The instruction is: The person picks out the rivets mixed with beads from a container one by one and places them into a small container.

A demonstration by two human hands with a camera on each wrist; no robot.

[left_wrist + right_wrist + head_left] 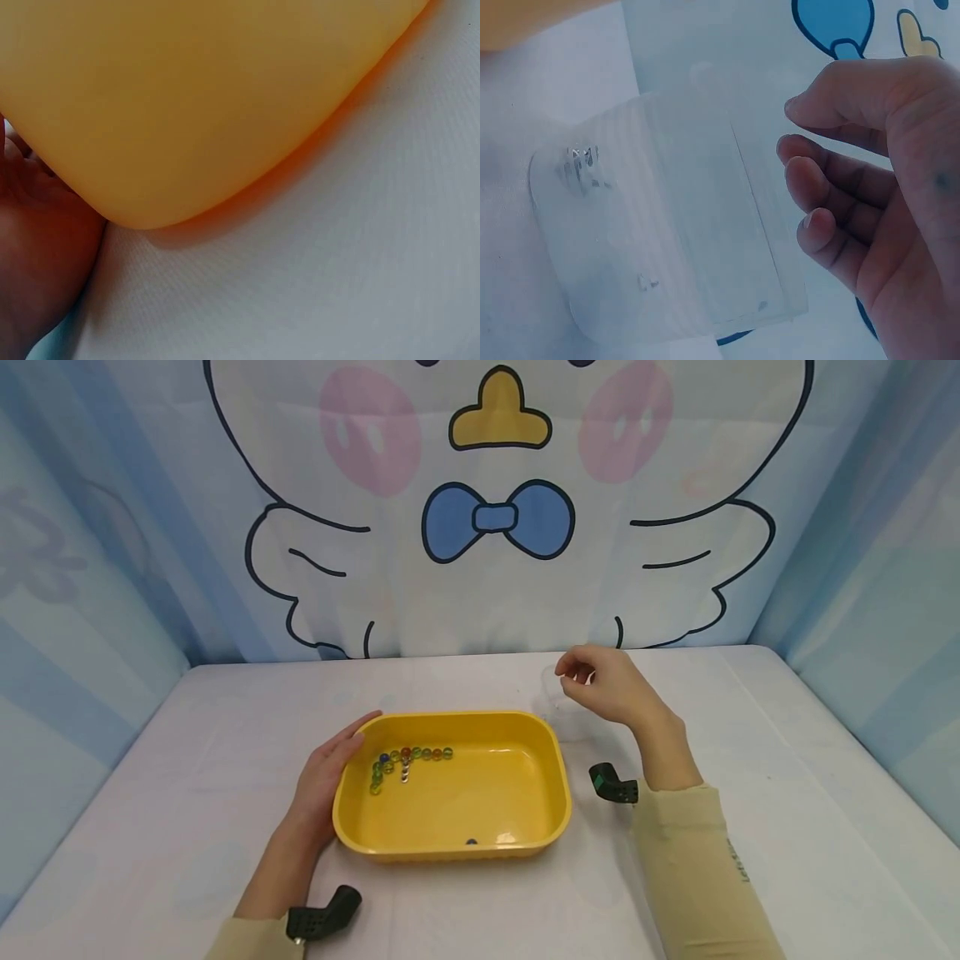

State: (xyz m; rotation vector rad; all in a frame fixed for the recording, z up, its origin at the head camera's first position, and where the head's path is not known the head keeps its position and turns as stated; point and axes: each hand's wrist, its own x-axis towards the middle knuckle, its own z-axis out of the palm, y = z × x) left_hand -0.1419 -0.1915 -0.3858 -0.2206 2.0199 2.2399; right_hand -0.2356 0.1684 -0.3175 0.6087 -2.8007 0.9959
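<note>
On the worktop (187, 793), left to right:

Left hand (324, 785): lies flat against the tray's 9 o'clock wall, fingers straight and holding nothing; a palm set this way braces the tray against sliding. The left wrist view shows the yellow wall pressed close to the palm.

Tray (540, 827): yellow, sits at the middle of the worktop, its long side across the view.

Marbles (408, 756): a short row of coloured ones lies along the tray floor toward 10 o'clock, curling down at its left end; they lie beside the braced wall, within easy reach of the left hand. One dark marble (471, 842) lies apart at 6 o'clock.

Cup (558, 702): clear plastic, just off the tray's 1 o'clock corner, upright as far as I can tell.

Right hand (607, 685): hovers at the cup's rim, fingers loosely curled and gripping nothing; the right wrist view shows a gap between fingertips (799, 150) and the cup wall.
</note>
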